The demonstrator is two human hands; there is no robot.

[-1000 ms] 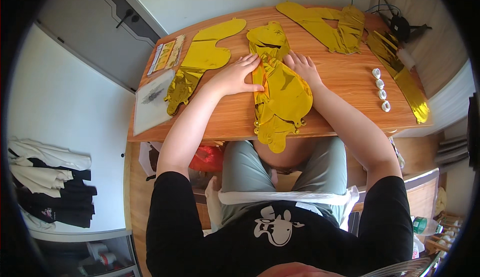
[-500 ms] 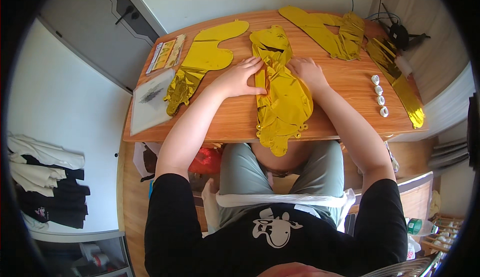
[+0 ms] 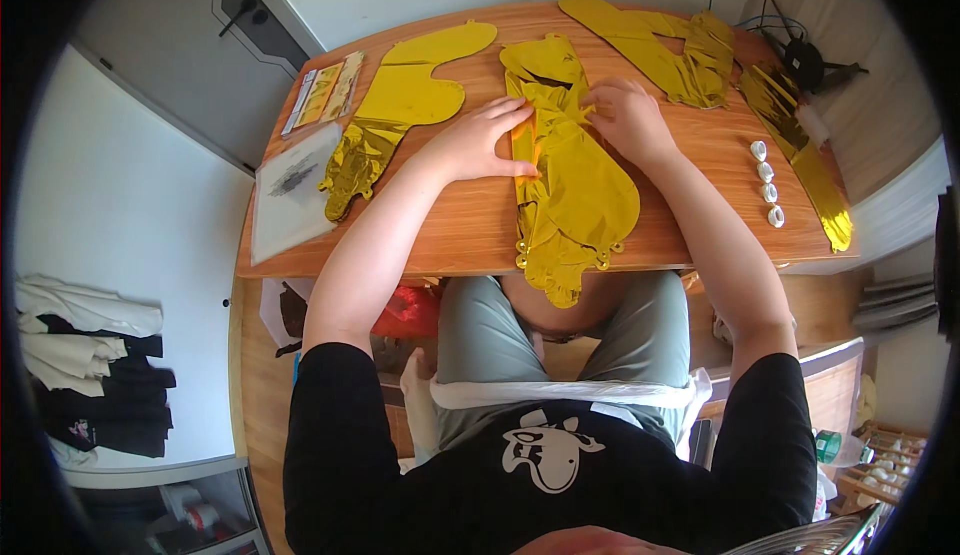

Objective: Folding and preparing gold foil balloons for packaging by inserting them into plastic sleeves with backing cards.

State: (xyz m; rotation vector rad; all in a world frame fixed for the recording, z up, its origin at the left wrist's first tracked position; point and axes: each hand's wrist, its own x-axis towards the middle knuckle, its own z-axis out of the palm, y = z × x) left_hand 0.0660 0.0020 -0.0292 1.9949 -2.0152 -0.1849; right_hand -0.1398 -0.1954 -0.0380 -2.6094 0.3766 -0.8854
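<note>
A creased, uninflated gold foil balloon (image 3: 590,190) lies in front of me, its near end hanging over the table's front edge. My left hand (image 3: 482,143) rests along its left side, thumb and fingers spread apart and the fingertips on the foil. At the right side of the same balloon, my right hand (image 3: 635,125) has its fingers bent together, pinching the foil's edge; the fingertips are partly hidden. Another flat gold foil balloon (image 3: 412,93) lies to the left of my left hand.
On the wooden table (image 3: 480,220), a looped gold balloon (image 3: 685,65) lies far right and a narrow gold one (image 3: 800,160) along the right edge. Several small white rolls (image 3: 769,193) stand in a row. A clear plastic sleeve (image 3: 285,210) and a printed packet (image 3: 325,97) lie left.
My right hand has lifted slightly and drawn the balloon's right side outward, so the foil lies wider and smoother. The left hand stays at the left side. The whole view has shifted slightly.
</note>
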